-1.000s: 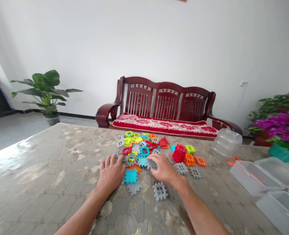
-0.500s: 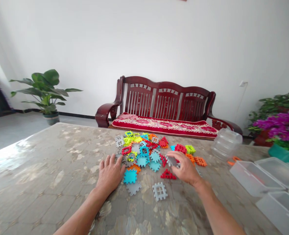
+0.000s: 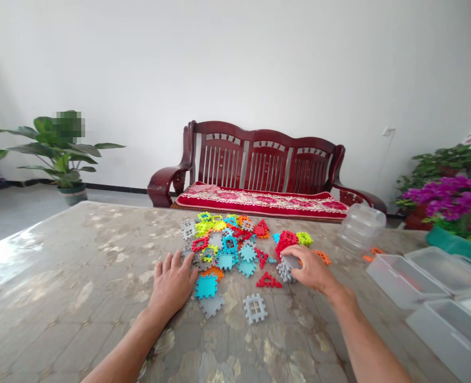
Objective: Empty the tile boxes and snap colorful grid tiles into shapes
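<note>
My right hand (image 3: 311, 268) pinches a grey interlocking tile (image 3: 291, 260) between thumb and fingers. It is over or against other grey toothed pieces (image 3: 284, 272); whether they touch is hard to see. My left hand (image 3: 174, 281) rests palm down with fingers spread, beside the left edge of a mixed heap of coloured tiles (image 3: 225, 260). Close to that hand are a blue square tile (image 3: 206, 286) and a grey tile (image 3: 212, 306) partly under it. A grey window-frame tile (image 3: 255, 309) and a red triangular piece (image 3: 269, 280) lie between my hands.
Red tiles (image 3: 286, 240), a lime tile (image 3: 304, 239) and an orange one (image 3: 322, 257) lie beyond my right hand. Clear plastic boxes (image 3: 409, 282) and a clear rounded container (image 3: 361, 227) stand at the right. A wooden bench (image 3: 259, 159) is behind the patterned table (image 3: 100, 298).
My right hand has shifted right with the grey tile, bringing it over the grey pieces there. My left hand stays by the heap. The whole view has turned slightly right.
</note>
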Tool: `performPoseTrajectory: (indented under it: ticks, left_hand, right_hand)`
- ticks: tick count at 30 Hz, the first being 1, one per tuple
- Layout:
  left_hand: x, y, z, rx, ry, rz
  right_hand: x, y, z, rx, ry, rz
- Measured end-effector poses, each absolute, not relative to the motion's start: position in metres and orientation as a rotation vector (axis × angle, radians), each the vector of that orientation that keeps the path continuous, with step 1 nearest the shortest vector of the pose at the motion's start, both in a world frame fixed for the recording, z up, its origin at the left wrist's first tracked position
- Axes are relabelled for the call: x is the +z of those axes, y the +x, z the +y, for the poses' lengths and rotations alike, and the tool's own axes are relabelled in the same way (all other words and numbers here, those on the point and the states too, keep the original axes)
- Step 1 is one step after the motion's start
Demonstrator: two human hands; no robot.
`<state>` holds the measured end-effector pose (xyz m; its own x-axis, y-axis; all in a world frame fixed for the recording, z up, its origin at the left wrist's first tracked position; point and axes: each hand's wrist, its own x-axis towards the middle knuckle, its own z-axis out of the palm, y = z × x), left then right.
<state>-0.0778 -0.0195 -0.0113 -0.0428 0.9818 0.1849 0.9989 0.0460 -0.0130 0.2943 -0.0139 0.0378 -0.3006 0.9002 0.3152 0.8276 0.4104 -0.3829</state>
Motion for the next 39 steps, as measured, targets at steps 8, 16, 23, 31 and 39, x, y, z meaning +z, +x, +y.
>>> performPoseTrajectory:
  ticks: [8,16,23,31,39]
  left_hand:
    - [-0.012,-0.077,-0.020,-0.205,-2.060,-2.156]
    - [-0.012,-0.078,-0.020,-0.210,-2.067,-2.152]
    - [-0.013,-0.078,-0.020,-0.209,-2.064,-2.143]
    - [-0.011,-0.077,-0.020,-0.212,-2.073,-2.161]
    - [-0.010,-0.076,-0.021,-0.240,-2.075,-2.165]
  right_hand:
    - [0.034,0.297,-0.013,0.217,-1.522,-2.279]
    - [0.033,0.301,-0.015,0.203,-1.573,-2.332]
    - [0.050,0.280,-0.022,0.058,-1.496,-2.266]
    - [0.035,0.230,-0.034,0.247,-1.387,-2.344]
    - [0.014,0.193,-0.028,0.167,-1.512,-2.248]
